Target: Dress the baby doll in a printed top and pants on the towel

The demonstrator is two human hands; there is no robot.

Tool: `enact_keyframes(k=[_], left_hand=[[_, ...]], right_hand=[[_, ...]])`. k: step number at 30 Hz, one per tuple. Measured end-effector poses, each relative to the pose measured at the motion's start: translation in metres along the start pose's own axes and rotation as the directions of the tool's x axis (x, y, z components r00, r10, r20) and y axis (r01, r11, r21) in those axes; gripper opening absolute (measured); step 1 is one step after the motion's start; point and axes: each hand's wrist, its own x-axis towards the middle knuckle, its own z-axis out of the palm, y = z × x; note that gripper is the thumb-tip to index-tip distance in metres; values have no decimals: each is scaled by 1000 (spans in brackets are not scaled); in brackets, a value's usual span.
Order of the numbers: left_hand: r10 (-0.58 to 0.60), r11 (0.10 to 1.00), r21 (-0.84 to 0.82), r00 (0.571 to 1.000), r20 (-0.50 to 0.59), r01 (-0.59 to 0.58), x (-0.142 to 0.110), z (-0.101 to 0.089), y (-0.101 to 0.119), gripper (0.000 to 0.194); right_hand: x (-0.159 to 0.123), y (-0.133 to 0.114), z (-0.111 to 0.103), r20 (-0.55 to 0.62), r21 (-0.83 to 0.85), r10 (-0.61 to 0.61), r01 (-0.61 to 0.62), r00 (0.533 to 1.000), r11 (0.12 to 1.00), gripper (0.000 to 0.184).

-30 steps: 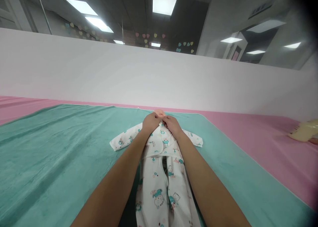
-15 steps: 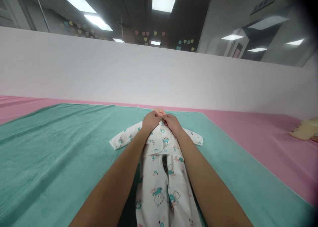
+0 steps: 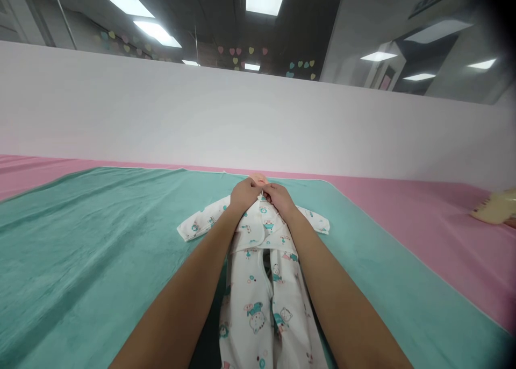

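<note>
A doll (image 3: 258,178) lies on its back, with only part of its head showing past my hands. It wears a white printed baby shirt (image 3: 253,232), its sleeves spread to both sides, and matching split-crotch trousers (image 3: 250,299) that reach toward me. At the neckline, my left hand (image 3: 244,196) is closed with its fingertips pinching the shirt's collar. My right hand (image 3: 279,199) meets it there, its fingers also closed on the collar. A small white tie or strip of cloth hangs between the fingertips. The fingers partly hide what they grip.
Under the doll a green blanket (image 3: 113,240) is spread over a pink sheet (image 3: 423,224). A white wall or panel (image 3: 242,121) rises behind, with dark glass above it. At the right edge lies a pale yellow object (image 3: 494,207), only partly in view.
Both hands stay at the collar with almost no movement. The view has tilted down slightly, then as now showing the same grip.
</note>
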Motion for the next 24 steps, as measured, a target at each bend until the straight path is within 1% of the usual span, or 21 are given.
enact_keyframes(k=[7, 11, 17, 24], left_hand=[[-2, 1000, -5, 1000, 1, 2, 1, 1, -1, 12], [2, 1000, -5, 1000, -3, -2, 2, 1, -1, 10], [6, 1000, -15, 1000, -8, -6, 2, 2, -2, 11], [-1, 999, -37, 1000, -5, 1, 1, 1, 0, 11]], right_hand=[[1, 1, 0, -1, 25, 14, -14, 1000, 1000, 23], [2, 2, 0, -5, 36, 20, -19, 1000, 999, 26], [3, 4, -1, 6, 68, 6, -6, 1000, 998, 28], [3, 5, -2, 8, 90, 16, -17, 1000, 996, 23]])
